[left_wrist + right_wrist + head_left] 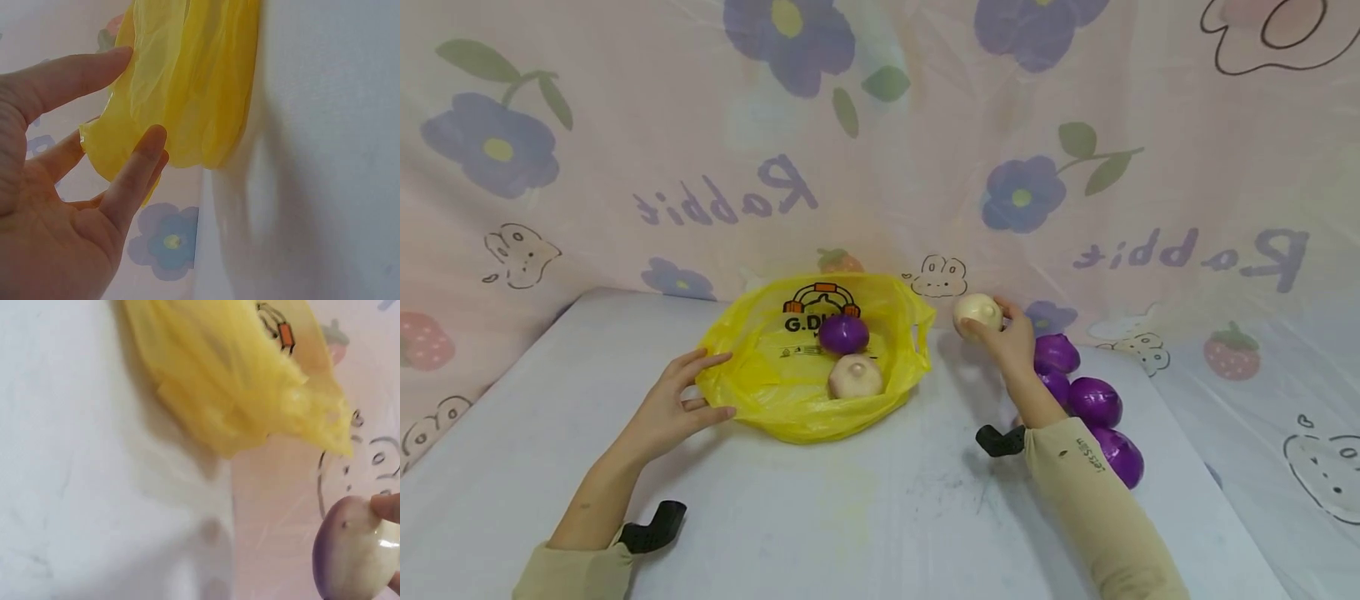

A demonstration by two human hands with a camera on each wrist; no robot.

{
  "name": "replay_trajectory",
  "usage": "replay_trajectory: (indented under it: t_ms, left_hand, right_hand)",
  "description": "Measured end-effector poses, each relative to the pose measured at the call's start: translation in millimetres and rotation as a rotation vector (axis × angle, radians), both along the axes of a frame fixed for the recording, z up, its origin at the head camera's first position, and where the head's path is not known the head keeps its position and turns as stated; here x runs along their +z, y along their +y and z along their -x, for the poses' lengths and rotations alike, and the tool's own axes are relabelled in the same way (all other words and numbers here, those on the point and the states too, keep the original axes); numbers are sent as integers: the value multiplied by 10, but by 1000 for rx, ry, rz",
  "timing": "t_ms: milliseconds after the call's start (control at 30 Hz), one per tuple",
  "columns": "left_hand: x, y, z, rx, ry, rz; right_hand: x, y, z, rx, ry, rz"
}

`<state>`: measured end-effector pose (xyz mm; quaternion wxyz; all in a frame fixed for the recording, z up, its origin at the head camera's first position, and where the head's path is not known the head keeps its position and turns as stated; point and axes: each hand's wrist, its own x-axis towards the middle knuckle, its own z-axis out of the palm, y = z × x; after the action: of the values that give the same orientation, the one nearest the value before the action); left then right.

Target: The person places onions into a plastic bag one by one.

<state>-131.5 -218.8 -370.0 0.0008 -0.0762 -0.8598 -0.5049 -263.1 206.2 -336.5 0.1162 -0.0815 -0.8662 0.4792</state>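
Observation:
A yellow plastic bag [760, 400] with black print lies with its mouth open. Inside it rest a glossy purple ball [844, 335] and a cream ball with a nub [855, 377]. My left hand [673, 408] is at the bag's left rim, fingers spread and touching the plastic [187, 94]. To the right of the bag, my right hand [1011, 337] holds a round cream ball with a nub [977, 315] above the table. In the right wrist view this ball [353, 550] shows a purple side; only the fingertips on it are in sight.
Several glossy purple balls [1095, 403] are clustered on the right of the white table [820, 517], partly behind my right forearm. Black wrist pieces [655, 527] stick out from both sleeves. A patterned cloth [895, 183] hangs behind the table.

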Motion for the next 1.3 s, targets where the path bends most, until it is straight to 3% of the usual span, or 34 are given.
replay_trajectory:
  t_ms: [233, 567, 867, 1133, 1300]
  left_hand:
    - [5, -15, -11, 7, 1, 3]
    - [-4, -29, -15, 7, -5, 2]
    - [-27, -7, -13, -2, -10, -11]
    - [3, -1, 11, -12, -3, -24]
    - [13, -3, 7, -11, -9, -23]
  right_hand:
    - [265, -214, -34, 102, 59, 105]
    - [534, -671, -144, 268, 78, 115]
    - [500, -1025, -162, 359, 33, 107]
    - [452, -1268, -165, 493, -1, 38]
    - [444, -1390, -179, 525, -36, -25]
